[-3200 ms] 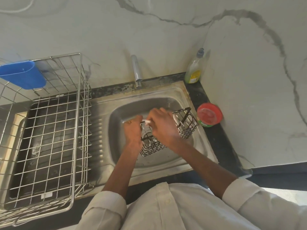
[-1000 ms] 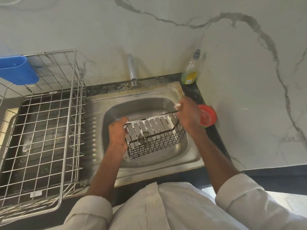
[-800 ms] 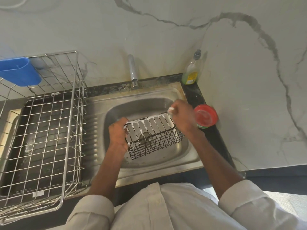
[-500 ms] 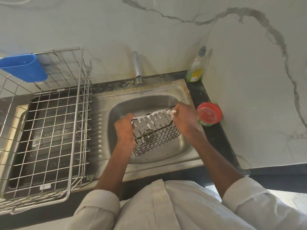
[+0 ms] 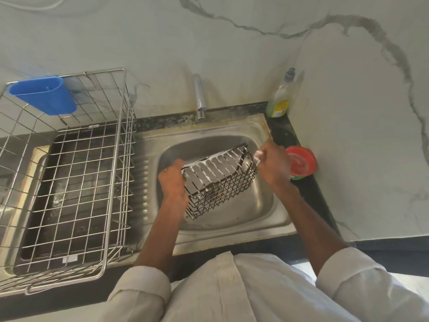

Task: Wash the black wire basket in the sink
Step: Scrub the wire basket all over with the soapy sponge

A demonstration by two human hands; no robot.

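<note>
Black wire basket [image 5: 220, 182] — soapy, tilted.

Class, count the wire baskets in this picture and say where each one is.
2. The black wire basket is held over the sink by the left hand. The large steel wire basket sits on the draining board, left of the sink.

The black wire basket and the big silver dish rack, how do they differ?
The black wire basket is small, tilted and soapy, gripped by the left hand over the sink. The silver dish rack is far larger, sits level left of it, untouched. Both are open wire grids.
</note>
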